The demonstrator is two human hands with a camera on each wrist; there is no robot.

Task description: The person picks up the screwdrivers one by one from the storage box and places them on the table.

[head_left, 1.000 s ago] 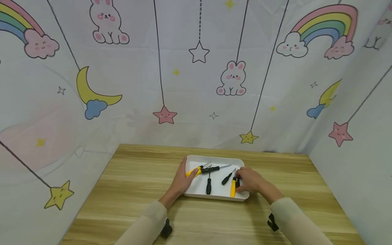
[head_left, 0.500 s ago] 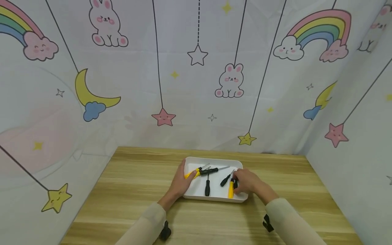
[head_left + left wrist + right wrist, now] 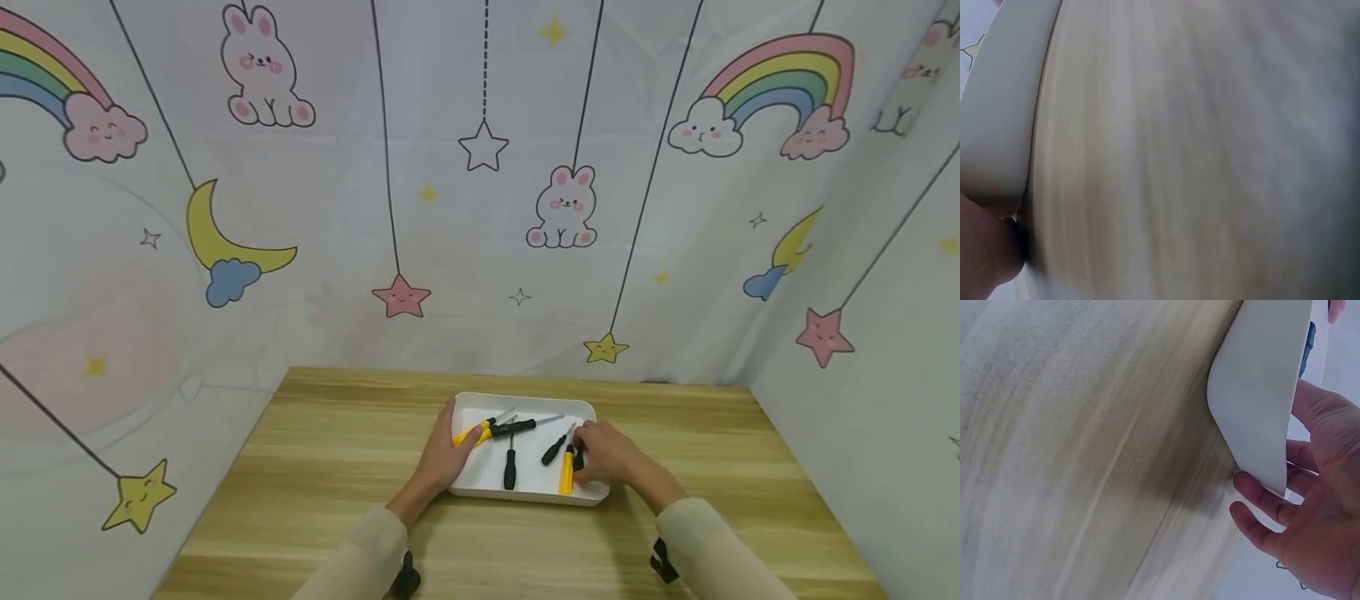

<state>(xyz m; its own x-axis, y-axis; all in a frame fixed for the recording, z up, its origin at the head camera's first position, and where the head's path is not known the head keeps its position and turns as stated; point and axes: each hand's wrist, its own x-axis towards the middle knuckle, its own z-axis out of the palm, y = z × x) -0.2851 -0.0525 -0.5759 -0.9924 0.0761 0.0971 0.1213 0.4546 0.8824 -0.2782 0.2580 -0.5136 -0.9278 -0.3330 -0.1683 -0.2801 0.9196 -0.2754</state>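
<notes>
A white tray (image 3: pixel 540 495) holds several screwdrivers. My left hand (image 3: pixel 442 454) grips its left end, thumb over the rim beside a yellow-handled screwdriver (image 3: pixel 472 433). In the left wrist view, a bit of the left hand (image 3: pixel 985 253) shows against the tray's outer side (image 3: pixel 1004 106). My right hand (image 3: pixel 606 454) reaches over the right end, thumb and forefinger curled about a small black screwdriver (image 3: pixel 579 457), mostly covered. Just left of it lies a yellow screwdriver (image 3: pixel 566 472). In the right wrist view, two fingers of the right hand (image 3: pixel 1322 506) stay outside the rim; other fingertips are hidden inside.
Other black screwdrivers lie in the tray: one upright in view at the middle (image 3: pixel 510 469), one slanted near the right (image 3: pixel 554 451), one across the yellow handles (image 3: pixel 513 427). The wooden table (image 3: pixel 337 467) meets a patterned curtain (image 3: pixel 337 208) behind.
The whole scene has shifted slightly in the head view as the camera tilts. Both hands keep their places at the tray, and the screwdrivers lie as before.
</notes>
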